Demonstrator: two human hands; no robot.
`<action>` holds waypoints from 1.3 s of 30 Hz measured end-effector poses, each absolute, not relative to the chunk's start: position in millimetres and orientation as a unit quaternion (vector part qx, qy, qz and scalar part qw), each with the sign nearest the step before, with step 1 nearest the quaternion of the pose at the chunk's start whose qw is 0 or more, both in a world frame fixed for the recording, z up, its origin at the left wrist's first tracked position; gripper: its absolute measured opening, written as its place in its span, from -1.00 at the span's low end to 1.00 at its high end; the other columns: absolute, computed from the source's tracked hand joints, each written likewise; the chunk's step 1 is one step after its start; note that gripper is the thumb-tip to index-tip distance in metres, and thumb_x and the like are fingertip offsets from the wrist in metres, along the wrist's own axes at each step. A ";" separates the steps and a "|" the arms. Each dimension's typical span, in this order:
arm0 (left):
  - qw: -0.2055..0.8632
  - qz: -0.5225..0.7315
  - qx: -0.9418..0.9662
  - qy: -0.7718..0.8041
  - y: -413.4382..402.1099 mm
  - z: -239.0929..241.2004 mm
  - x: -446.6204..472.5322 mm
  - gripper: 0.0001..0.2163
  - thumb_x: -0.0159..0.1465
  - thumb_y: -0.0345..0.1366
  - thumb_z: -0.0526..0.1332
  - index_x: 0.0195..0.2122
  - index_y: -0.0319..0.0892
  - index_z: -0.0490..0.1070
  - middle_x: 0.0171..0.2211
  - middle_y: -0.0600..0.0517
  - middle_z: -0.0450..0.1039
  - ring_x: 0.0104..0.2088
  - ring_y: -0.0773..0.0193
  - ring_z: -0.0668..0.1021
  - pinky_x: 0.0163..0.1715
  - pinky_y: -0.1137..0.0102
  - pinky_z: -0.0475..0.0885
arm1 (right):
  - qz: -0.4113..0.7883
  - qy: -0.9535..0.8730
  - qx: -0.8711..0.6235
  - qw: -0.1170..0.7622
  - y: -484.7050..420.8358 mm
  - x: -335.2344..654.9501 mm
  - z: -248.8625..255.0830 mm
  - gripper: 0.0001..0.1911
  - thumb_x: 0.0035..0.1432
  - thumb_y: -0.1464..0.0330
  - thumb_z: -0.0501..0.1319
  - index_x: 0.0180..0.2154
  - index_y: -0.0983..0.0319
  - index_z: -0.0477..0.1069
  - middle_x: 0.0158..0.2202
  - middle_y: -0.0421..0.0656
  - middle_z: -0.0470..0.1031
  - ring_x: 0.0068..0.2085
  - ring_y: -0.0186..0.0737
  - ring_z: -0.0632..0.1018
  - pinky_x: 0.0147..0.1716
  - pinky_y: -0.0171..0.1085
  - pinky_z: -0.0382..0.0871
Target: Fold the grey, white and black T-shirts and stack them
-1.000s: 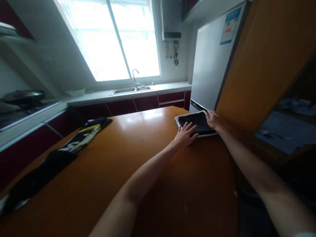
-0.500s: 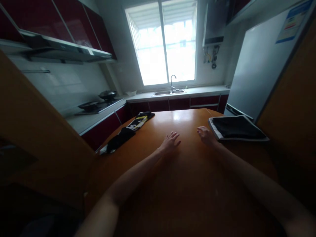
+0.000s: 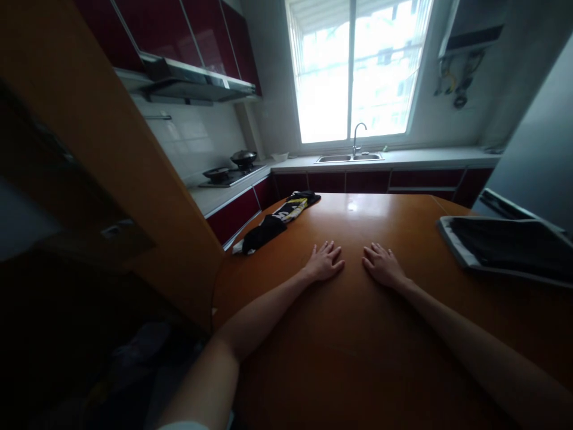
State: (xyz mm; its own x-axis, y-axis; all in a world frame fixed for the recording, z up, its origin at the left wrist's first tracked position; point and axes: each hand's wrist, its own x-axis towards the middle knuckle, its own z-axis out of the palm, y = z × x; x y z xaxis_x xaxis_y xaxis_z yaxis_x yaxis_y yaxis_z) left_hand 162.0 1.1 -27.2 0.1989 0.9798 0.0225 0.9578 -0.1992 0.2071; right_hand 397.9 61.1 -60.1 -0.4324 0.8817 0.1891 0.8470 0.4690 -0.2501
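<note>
My left hand (image 3: 324,263) lies flat on the orange wooden table (image 3: 340,346), fingers spread and holding nothing. My right hand (image 3: 383,266) rests palm down beside it, a short gap between the two, also empty. A folded black garment with a pale grey edge (image 3: 505,248) sits at the table's right side, well apart from my right hand. A long black garment with yellow and white print (image 3: 277,221) lies along the table's far left edge.
A fridge (image 3: 537,161) stands at the right behind the folded garment. A counter with a sink and tap (image 3: 353,156) runs under the window. A hob with a pan (image 3: 233,167) is at the left. An orange panel (image 3: 111,149) rises close on the left.
Both hands have left the folded black garment and moved left to the middle of the table, now lying flat side by side. My view has swung left.
</note>
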 end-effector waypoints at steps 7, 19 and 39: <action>0.065 0.080 0.771 0.629 1.0 -30.3 162.6 -0.33 0.39 0.21 -0.10 0.43 -0.01 0.10 0.48 -0.11 -0.08 0.46 0.01 -0.01 0.38 -0.14 -0.17 | 0.053 -0.845 -0.509 0.155 62.7 401.8 -62.3 -0.43 0.38 0.12 -0.02 0.29 0.19 0.31 0.41 0.08 0.16 0.42 0.07 0.15 0.35 0.16 -0.03; 0.061 0.076 0.771 0.630 0.8 -28.9 161.4 -0.34 0.40 0.20 -0.08 0.42 -0.03 0.11 0.47 -0.12 -0.06 0.46 0.01 0.00 0.38 -0.13 -0.15 | 0.055 -0.843 -0.510 0.160 60.3 399.1 -61.0 -0.43 0.38 0.13 -0.03 0.29 0.22 0.32 0.40 0.11 0.15 0.42 0.10 0.16 0.34 0.17 -0.01; -0.027 0.185 0.516 0.836 34.3 -5.4 7.7 -0.51 0.43 -0.14 0.01 0.34 -0.14 0.27 0.47 -0.11 -0.03 0.46 -0.01 -0.02 0.39 -0.01 -0.04 | 0.041 -0.849 -0.508 0.143 59.0 400.4 -59.5 -0.43 0.38 0.13 -0.04 0.29 0.21 0.32 0.41 0.08 0.16 0.42 0.07 0.15 0.34 0.15 0.01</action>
